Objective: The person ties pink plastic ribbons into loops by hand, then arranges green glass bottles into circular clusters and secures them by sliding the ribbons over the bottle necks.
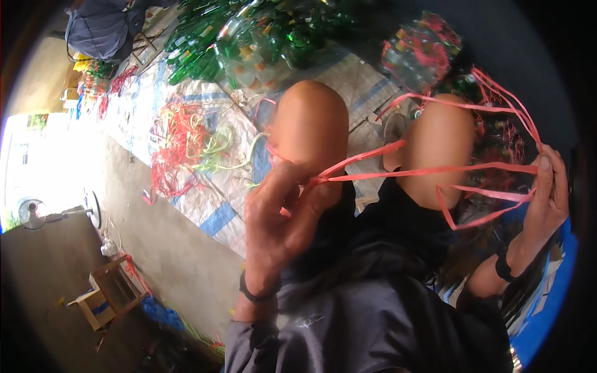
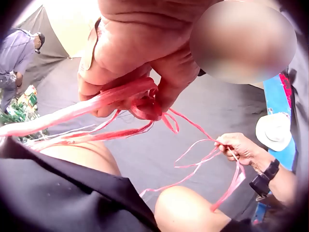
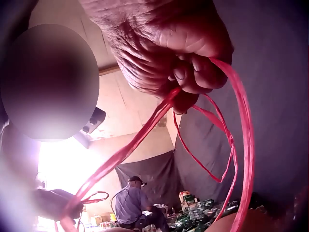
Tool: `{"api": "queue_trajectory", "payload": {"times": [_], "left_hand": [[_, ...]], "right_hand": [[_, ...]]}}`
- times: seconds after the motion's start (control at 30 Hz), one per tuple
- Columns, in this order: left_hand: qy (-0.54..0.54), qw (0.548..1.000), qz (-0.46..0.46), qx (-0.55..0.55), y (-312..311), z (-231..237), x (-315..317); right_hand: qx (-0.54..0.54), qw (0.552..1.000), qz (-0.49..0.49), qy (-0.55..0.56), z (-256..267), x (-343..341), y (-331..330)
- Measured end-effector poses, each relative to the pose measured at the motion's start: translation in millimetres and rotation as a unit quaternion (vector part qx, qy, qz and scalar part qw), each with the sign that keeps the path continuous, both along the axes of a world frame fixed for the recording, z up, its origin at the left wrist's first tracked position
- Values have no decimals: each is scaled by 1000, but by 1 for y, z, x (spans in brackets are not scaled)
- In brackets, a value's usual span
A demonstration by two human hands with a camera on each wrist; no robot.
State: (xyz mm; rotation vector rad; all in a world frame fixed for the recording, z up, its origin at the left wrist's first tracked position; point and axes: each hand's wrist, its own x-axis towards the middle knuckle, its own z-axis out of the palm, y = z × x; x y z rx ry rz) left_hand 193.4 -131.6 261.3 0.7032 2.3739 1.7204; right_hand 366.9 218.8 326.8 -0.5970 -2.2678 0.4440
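Pink plastic string (image 1: 429,171) stretches in several strands across the lap, between the two hands. My left hand (image 1: 273,214) holds it over one knee. In the left wrist view, a bunched loop of the string (image 2: 147,107) sits between the thumb and fingers of that hand (image 2: 140,53). Off to the right, my right hand (image 1: 547,193) pinches other strands, with a long end trailing back over the other knee. The right wrist view has the curled fingers of that hand (image 3: 193,72) gripping the string (image 3: 246,145), with loops hanging below.
Green bottles (image 1: 205,43) lie heaped beyond the knees. A tangle of red and yellow-green string (image 1: 183,146) lies on a woven sheet (image 1: 217,217). A bundle of bottles with pink string (image 1: 423,53) stands at the back right. Another person (image 3: 133,205) sits near the bottles.
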Motion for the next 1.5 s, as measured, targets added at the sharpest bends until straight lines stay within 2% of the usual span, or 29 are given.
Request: {"api": "queue_trajectory", "payload": {"times": [0.03, 0.1, 0.13, 0.2, 0.23, 0.3, 0.33, 0.4, 0.47, 0.5, 0.57, 0.73, 0.8, 0.83, 0.87, 0.93, 0.97, 1.0, 1.07, 1.13, 1.2, 1.27, 1.3, 1.37, 1.4, 1.47, 1.5], "left_hand": [[0, 1000, -4, 2, 2, 1, 2], [-109, 994, -7, 21, 6, 4, 8], [-109, 994, -11, 21, 8, 5, 10], [-196, 979, -21, 47, 10, 7, 13], [-195, 979, -24, 45, 12, 10, 13], [-299, 946, -51, 118, 19, 16, 13], [-299, 946, -53, 116, 21, 13, 14], [-339, 920, -33, 195, 24, 3, 15], [-345, 918, -46, 192, 28, 2, 14], [-359, 903, -42, 230, 31, 3, 15], [-395, 875, -45, 276, 34, 5, 15], [-424, 861, -56, 276, 38, 3, 15], [-428, 862, -60, 265, 39, 3, 15], [-429, 860, -59, 269, 40, 4, 16], [-431, 859, -57, 272, 41, 4, 16], [-422, 866, -57, 264, 42, 2, 17], [-411, 873, -57, 257, 42, 1, 17], [-412, 873, -59, 255, 42, -1, 17], [-404, 874, -70, 261, 41, -2, 16], [-406, 874, -69, 256, 41, 0, 16], [-408, 875, -68, 252, 45, 3, 19], [-392, 878, -39, 272, 48, 5, 22], [-395, 870, -52, 290, 46, 3, 22], [-400, 868, -58, 287, 43, 0, 21], [-405, 866, -63, 287, 43, 0, 21], [-404, 874, -46, 266, 41, -1, 19], [-395, 881, -53, 257, 38, -3, 17]], "right_hand": [[2, 1000, -4, 0, 1, 6, 5], [-11, 1000, -16, -22, 1, 16, 14], [-11, 999, -21, -21, 1, 19, 15], [-40, 996, -63, -44, -5, 21, 16], [-40, 997, -60, -40, -8, 18, 11], [-48, 997, -43, -36, -19, 18, 16], [-55, 998, -22, -34, -25, 18, 19], [-66, 997, -27, -40, -34, 23, 29], [-65, 993, -80, -54, -39, 28, 33], [-65, 993, -82, -53, -42, 33, 39], [-103, 985, -57, -122, -48, 45, 55], [-184, 966, -36, -176, -62, 57, 54], [-201, 944, 35, -257, -68, 58, 52], [-207, 917, 20, -339, -61, 60, 49], [-208, 917, 18, -339, -63, 56, 41], [-38, 968, 91, -229, -71, 48, 22], [-73, 966, 49, -244, -65, 41, 9], [-74, 966, 46, -244, -58, 30, -2], [-67, 980, 125, -139, -47, 8, -26], [-145, 959, 208, -125, -39, -8, -52], [-233, 920, 292, -122, -44, -21, -71], [-322, 882, 330, -96, -46, -42, -95], [-324, 882, 328, -95, -55, -50, -104], [-484, 797, 362, -21, -76, -65, -119], [-512, 774, 367, -66, -70, -71, -121], [-582, 699, 413, -39, -76, -82, -128], [-583, 699, 412, -39, -82, -83, -130]]}}
